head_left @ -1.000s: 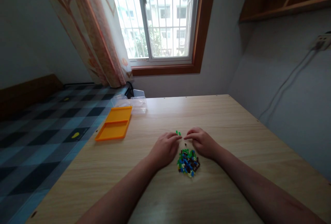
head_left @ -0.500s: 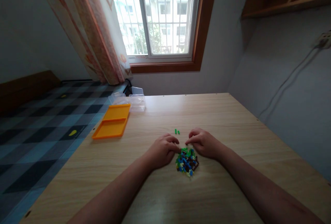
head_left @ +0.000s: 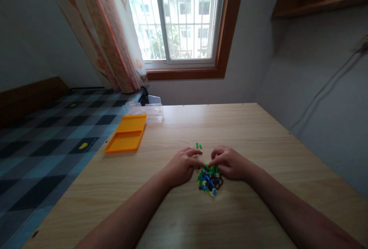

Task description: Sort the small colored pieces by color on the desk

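The pile of small bricks [head_left: 210,181] lies loose on the table [head_left: 273,157], well in from its left and right edges and well short of the far edge. They look like hard plastic, so I'd judge each one nearly weightless, stiff and a bit slick — hard to break, easy to flick away. The best hold is probably a fingertip pinch on two opposite sides. My left hand [head_left: 184,166] and right hand [head_left: 231,163] meet at the pile's far side, index fingers extended and the others loosely curled; whether either grips a brick I can't tell. Beyond them, toward the far edge, two green bricks [head_left: 197,145] lie just beside each other. Farther out, the orange tray [head_left: 124,142] sits along the left edge, with clear plastic boxes [head_left: 154,114] behind it at the far left corner.
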{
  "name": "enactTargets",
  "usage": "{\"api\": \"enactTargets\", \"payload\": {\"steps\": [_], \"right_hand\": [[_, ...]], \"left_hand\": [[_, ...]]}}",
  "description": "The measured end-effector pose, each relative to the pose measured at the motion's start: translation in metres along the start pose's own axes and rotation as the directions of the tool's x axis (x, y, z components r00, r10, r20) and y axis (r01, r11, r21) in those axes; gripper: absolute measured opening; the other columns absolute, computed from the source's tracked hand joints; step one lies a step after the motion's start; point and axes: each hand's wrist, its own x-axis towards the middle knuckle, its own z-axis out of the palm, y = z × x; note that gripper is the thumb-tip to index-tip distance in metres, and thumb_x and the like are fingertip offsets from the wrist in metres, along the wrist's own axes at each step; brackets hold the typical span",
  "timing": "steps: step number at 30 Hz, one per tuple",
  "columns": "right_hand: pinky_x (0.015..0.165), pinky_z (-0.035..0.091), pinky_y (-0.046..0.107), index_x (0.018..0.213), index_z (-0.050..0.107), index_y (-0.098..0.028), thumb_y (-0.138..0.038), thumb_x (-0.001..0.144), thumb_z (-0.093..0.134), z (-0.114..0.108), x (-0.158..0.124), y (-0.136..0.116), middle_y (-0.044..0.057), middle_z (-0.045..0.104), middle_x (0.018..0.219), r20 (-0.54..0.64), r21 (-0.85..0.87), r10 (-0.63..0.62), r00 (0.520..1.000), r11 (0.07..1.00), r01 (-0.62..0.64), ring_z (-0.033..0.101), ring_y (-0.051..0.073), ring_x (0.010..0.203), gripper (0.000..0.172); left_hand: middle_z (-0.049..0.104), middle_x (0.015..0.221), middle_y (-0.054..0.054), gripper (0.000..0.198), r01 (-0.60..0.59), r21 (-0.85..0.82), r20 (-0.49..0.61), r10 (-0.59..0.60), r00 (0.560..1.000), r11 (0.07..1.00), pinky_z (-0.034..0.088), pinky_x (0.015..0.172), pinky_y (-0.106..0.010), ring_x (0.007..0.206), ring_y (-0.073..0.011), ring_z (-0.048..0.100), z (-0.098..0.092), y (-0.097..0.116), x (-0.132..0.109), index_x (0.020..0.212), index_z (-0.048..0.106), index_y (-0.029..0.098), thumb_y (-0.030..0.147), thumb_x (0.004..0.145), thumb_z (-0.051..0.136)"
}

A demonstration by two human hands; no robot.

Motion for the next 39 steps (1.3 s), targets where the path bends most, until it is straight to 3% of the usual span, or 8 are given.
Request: {"api": "enactTargets", "payload": {"steps": [11,19,24,29,34,39], "right_hand": [[0.078,0.046,0.032,0.103,0.080,-0.029,-0.002,0.078,0.054,0.005,0.001,0.012,0.005,0.065,0.088,-0.107,-0.081,0.033,0.994,0.996,-0.042,0.057,0.018,0.084,0.044],[0.078,0.046,0.032,0.103,0.079,-0.030,-0.002,0.076,0.055,0.007,0.003,0.010,0.004,0.064,0.089,-0.044,-0.064,-0.005,0.999,0.998,0.002,0.058,0.018,0.084,0.046],[0.077,0.046,0.032,0.105,0.079,-0.028,-0.005,0.082,0.053,0.011,0.003,0.018,0.006,0.063,0.086,-0.139,-0.120,0.051,0.989,0.990,-0.068,0.058,0.018,0.083,0.041],[0.078,0.046,0.033,0.086,0.080,-0.024,-0.001,0.078,0.052,0.006,0.001,0.020,0.005,0.064,0.083,-0.257,-0.083,0.110,0.960,0.987,-0.135,0.058,0.019,0.083,0.037],[0.081,0.046,0.035,0.083,0.079,-0.024,-0.001,0.074,0.054,0.005,0.001,0.018,0.005,0.066,0.088,-0.163,-0.067,0.077,0.984,0.994,-0.089,0.059,0.020,0.086,0.035],[0.084,0.047,0.035,0.102,0.078,-0.024,-0.002,0.075,0.053,0.007,0.004,0.018,0.007,0.066,0.094,-0.129,-0.067,0.089,0.988,0.993,-0.098,0.059,0.020,0.090,0.043]], "left_hand": [[0.063,0.132,-0.006,0.033,0.084,0.043,-0.089,-0.080,0.993,0.996,0.048,0.102,-0.046,0.115,-0.0230,0.059,0.002,-0.005,0.002,0.111,0.076,0.033,0.017,0.093,0.053],[0.058,0.140,-0.001,0.041,0.021,0.066,-0.015,-0.020,1.000,0.998,0.042,0.110,-0.049,0.126,-0.0248,0.053,0.002,0.000,0.000,0.109,0.075,0.040,0.011,0.088,0.054],[0.054,0.144,-0.005,0.044,0.036,0.079,-0.006,-0.036,0.999,0.996,0.043,0.110,-0.049,0.131,-0.0259,0.051,0.006,-0.003,0.002,0.119,0.072,0.037,0.010,0.089,0.054],[0.055,0.143,-0.006,0.037,0.054,-0.003,-0.050,-0.054,0.997,0.999,0.046,0.108,-0.045,0.128,-0.0224,0.054,0.005,-0.006,0.001,0.116,0.073,0.034,0.014,0.094,0.051],[0.057,0.139,-0.006,0.034,0.085,0.000,-0.066,-0.085,0.994,0.996,0.047,0.107,-0.045,0.125,-0.0235,0.055,0.007,-0.008,0.002,0.106,0.077,0.032,0.014,0.093,0.051],[0.054,0.142,-0.009,0.035,0.128,0.106,-0.058,-0.122,0.991,0.986,0.042,0.111,-0.050,0.128,-0.0271,0.051,0.007,-0.007,0.003,0.124,0.069,0.029,0.022,0.096,0.049]]}}
